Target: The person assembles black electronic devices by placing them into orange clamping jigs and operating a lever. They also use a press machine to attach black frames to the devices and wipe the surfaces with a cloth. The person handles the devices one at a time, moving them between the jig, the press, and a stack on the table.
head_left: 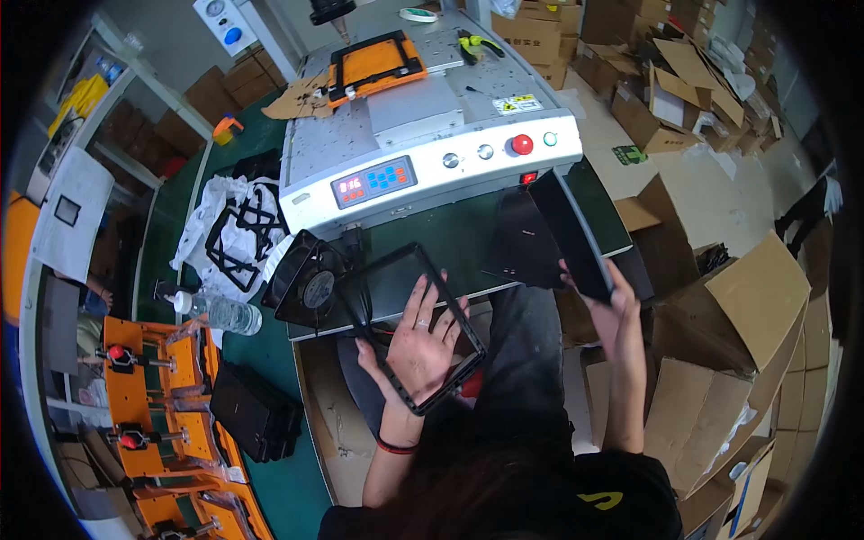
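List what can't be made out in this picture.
All in the head view:
- Part of the right hand: hidden by the dark panel.
- Strips of the left hand: covered by the black frame.
- Top of the black tool head: cut off by the upper edge.
- Lowest orange fixture: partly cut off by the lower edge.

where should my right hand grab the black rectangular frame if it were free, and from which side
Probably by the near short bar of the black rectangular frame, from the right, pinching across it. The bar is slim beside an open middle, lies lower right in view, and looks mostly clear of the left hand, whose palm shows through the opening.
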A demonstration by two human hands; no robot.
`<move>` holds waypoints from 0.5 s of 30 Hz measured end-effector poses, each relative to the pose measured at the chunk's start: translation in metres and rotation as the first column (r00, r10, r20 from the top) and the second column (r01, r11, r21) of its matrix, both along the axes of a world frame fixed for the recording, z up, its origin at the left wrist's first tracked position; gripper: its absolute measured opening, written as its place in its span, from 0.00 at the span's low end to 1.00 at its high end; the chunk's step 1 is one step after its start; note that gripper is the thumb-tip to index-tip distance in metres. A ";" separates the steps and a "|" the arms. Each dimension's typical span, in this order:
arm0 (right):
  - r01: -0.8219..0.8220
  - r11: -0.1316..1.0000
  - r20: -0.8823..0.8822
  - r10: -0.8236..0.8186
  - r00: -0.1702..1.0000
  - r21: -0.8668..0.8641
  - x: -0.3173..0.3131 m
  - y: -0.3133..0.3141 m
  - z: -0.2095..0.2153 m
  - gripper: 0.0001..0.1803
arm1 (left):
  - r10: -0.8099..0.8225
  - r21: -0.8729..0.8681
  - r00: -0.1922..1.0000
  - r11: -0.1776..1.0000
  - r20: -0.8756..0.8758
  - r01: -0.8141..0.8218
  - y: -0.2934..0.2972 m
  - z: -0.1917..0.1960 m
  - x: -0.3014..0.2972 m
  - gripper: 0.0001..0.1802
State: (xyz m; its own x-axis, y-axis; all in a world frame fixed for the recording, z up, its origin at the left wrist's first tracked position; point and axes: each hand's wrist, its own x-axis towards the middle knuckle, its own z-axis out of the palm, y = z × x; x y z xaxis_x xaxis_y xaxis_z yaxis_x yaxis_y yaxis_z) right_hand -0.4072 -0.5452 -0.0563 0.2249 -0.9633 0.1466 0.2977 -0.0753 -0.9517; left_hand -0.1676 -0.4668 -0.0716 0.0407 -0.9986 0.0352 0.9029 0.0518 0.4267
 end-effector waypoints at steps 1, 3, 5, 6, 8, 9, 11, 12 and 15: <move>-0.009 0.996 -0.018 0.007 1.000 -0.090 0.008 0.012 0.000 0.38 | 0.021 -0.017 0.999 1.000 -0.026 -0.021 -0.004 -0.001 -0.002 0.65; 0.010 0.971 -0.174 -0.053 0.983 -0.239 0.023 0.031 -0.001 0.40 | 0.079 -0.086 0.995 0.994 0.060 -0.073 -0.013 -0.006 -0.005 0.64; -0.018 0.935 -0.291 -0.092 0.952 -0.355 0.036 0.039 -0.001 0.38 | 0.137 -0.100 0.986 0.987 0.096 -0.127 -0.025 -0.013 -0.009 0.63; -0.016 0.928 -0.327 -0.115 0.938 -0.373 0.040 0.041 -0.001 0.38 | 0.135 -0.117 0.990 0.985 0.039 -0.130 -0.027 -0.015 -0.009 0.62; -0.026 0.919 -0.327 -0.113 0.938 -0.394 0.048 0.037 -0.002 0.37 | 0.151 -0.106 0.988 0.984 0.041 -0.146 -0.030 -0.019 -0.010 0.61; -0.025 0.917 -0.339 -0.122 0.933 -0.397 0.050 0.034 -0.001 0.36 | 0.178 -0.073 0.983 0.982 0.048 -0.174 -0.029 -0.021 -0.011 0.61; -0.019 0.904 -0.412 -0.176 0.894 -0.426 0.048 0.027 -0.001 0.35 | 0.175 -0.080 0.983 0.982 0.058 -0.171 -0.026 -0.022 -0.008 0.60; 0.012 0.881 -0.499 -0.279 0.821 -0.473 0.047 0.022 -0.002 0.35 | 0.175 -0.075 0.980 0.983 0.091 -0.169 -0.025 -0.023 -0.006 0.60; 0.032 0.789 -0.659 -0.534 0.530 -0.614 0.038 -0.002 -0.008 0.36 | 0.210 -0.056 0.969 0.977 0.130 -0.205 -0.020 -0.027 -0.003 0.58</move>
